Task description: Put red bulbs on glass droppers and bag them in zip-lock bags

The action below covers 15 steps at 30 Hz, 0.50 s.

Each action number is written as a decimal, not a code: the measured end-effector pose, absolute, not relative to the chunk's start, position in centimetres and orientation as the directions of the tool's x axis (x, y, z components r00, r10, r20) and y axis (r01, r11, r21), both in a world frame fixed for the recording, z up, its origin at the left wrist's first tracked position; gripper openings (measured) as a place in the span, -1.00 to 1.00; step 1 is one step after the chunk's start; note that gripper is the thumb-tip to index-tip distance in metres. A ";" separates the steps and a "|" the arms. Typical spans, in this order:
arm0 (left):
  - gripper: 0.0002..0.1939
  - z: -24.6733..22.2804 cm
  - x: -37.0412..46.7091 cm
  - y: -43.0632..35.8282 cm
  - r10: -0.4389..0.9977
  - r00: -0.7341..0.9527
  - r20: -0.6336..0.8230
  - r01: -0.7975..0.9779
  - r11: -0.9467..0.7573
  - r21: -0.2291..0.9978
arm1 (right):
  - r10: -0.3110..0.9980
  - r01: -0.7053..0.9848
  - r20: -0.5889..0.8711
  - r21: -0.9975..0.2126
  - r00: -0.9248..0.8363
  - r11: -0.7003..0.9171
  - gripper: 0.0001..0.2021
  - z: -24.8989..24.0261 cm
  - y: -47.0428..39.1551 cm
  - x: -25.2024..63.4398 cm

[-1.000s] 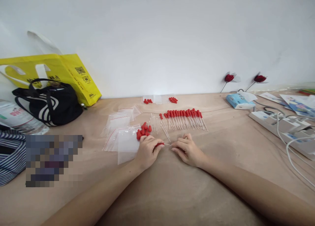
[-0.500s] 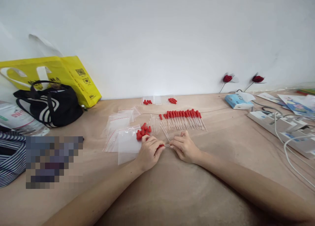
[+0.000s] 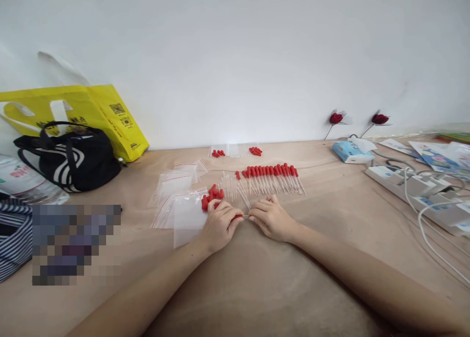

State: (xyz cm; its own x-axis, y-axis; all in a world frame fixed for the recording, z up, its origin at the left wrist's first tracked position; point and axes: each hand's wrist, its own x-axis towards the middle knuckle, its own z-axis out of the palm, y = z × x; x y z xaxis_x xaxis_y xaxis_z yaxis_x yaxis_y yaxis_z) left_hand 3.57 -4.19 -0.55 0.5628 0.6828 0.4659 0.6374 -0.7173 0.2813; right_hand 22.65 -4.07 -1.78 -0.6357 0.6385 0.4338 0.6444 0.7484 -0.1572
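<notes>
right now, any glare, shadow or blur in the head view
Head view: a soft pale glow low on the wall; shading darkens the near table; a mosaic block obscures one patch at lower left; the loose tubes look washed-out, hard to tell apart.

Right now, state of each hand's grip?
Left hand: closed, holding a red rubber bulb.
Right hand: closed, holding a thin clear tube whose other end meets the bulb.
</notes>
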 end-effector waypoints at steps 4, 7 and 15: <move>-0.84 -0.4 3.3 -4.1 0.681 0.541 0.493 0.661 -0.707 0.251 | 0.650 0.669 0.402 -0.115 -0.645 0.735 -0.79 -0.6 -4.4 22.9; -0.81 -0.3 2.8 -3.8 0.709 0.419 0.567 0.741 -0.628 0.239 | 0.730 0.728 0.363 -0.173 -0.579 0.663 -0.81 -0.1 -3.7 23.1; -0.70 -0.7 1.8 -2.9 0.771 0.228 0.595 0.891 -0.412 0.192 | 0.973 0.857 0.230 -0.507 0.033 0.091 -0.75 0.7 2.2 20.7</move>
